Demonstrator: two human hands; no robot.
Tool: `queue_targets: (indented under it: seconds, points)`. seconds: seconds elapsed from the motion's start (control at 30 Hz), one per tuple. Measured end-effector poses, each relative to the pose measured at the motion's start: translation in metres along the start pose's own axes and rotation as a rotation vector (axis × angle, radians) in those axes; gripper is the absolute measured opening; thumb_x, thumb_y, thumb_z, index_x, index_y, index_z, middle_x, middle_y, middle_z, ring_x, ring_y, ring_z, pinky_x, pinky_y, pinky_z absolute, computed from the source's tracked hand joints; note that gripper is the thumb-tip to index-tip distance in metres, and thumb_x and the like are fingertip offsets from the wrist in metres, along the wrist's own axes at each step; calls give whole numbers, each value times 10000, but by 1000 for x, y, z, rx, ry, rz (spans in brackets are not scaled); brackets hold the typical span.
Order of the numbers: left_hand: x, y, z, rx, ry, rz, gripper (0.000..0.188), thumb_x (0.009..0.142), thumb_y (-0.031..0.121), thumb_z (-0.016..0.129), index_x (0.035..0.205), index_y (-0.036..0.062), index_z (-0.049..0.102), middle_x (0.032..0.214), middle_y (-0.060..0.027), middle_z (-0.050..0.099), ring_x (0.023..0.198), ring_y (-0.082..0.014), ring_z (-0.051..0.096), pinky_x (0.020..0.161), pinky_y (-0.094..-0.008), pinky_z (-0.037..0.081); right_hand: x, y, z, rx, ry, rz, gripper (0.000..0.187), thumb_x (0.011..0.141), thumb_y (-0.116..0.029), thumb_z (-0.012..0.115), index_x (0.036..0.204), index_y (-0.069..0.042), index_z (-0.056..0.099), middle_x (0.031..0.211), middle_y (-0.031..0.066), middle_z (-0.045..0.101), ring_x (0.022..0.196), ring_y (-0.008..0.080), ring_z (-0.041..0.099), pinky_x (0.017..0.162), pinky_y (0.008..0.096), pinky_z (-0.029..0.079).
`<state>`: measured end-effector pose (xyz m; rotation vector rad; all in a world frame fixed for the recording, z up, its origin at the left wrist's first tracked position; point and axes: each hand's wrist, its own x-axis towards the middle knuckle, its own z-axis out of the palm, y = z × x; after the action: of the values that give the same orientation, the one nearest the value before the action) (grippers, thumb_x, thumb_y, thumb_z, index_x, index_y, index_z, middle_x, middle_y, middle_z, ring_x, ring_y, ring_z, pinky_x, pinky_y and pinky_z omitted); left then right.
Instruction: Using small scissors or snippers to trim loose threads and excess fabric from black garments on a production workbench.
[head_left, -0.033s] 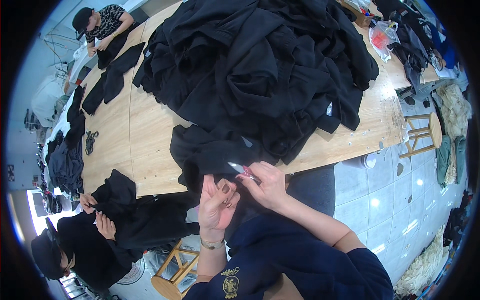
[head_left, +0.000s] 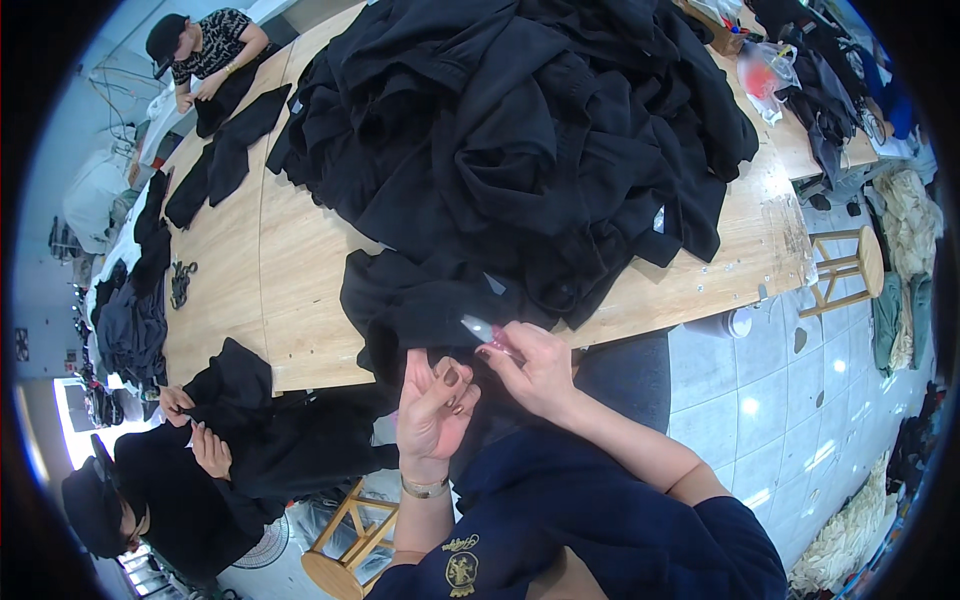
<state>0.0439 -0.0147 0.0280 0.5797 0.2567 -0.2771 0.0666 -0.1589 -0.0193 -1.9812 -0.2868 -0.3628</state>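
At mid-frame the right hand (head_left: pixel 532 368) clasps probably light, stiff snips (head_left: pixel 481 329) — best held behind the point — while the left hand (head_left: pixel 435 408) curls by soft-looking black cloth (head_left: pixel 410 296), whether pinching it I cannot tell.

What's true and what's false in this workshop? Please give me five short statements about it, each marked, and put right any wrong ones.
1. The right hand holds a pointed tool. True.
2. Both hands wear gloves. False: the right hand and the left hand are bare.
3. A heap of black cloth lies on the wooden table. True.
4. The stool standing at the right is bright blue. False: that stool is plain wood-coloured.
5. A person in a patterned top is at the table's far left. True.
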Motion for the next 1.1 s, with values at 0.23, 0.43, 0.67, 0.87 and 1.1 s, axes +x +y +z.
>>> queue_targets:
  seconds: [0.23, 0.43, 0.67, 0.87, 1.1]
  points:
    - [5, -5, -8, 227, 98, 150, 351, 875, 80, 589, 1199, 133, 465, 1003, -11, 591, 822, -78, 553, 566, -215, 379, 18, 20, -6, 336, 97, 298, 282, 804, -213, 686, 863, -14, 494, 769, 73, 505, 615, 159, 422, 579, 267, 378]
    - [9, -11, 7, 168, 252, 81, 181, 909, 129, 555, 1089, 125, 550, 1009, -4, 604, 852, -97, 577, 598, -229, 441, 42, 5, -11, 489, -148, 172, 233, 787, -45, 659, 974, -48, 519, 831, 13, 533, 730, 77, 485, 645, 216, 395]
    - [17, -17, 12, -47, 198, 83, 146, 927, 101, 503, 1015, 41, 602, 971, -63, 638, 928, -175, 613, 840, -372, 532, 35, -1, -8, 594, 15, 123, 129, 808, 46, 581, 871, 0, 477, 779, 74, 587, 714, 136, 584, 681, 242, 467]
    - [22, -20, 0, -114, 81, 176, 190, 945, 104, 457, 1063, 20, 580, 1072, -112, 626, 1012, -236, 605, 884, -382, 512, 25, -16, -29, 295, -94, -180, 237, 697, 121, 588, 772, -45, 436, 804, 84, 581, 690, 218, 545, 647, 304, 412]
    - [20, -17, 11, -62, 151, 112, 102, 903, 53, 535, 986, 21, 584, 961, -60, 606, 920, -168, 603, 894, -359, 502, 11, -22, -29, 264, -234, -364, 297, 619, 125, 625, 769, -59, 447, 811, 103, 580, 683, 266, 541, 620, 338, 419]
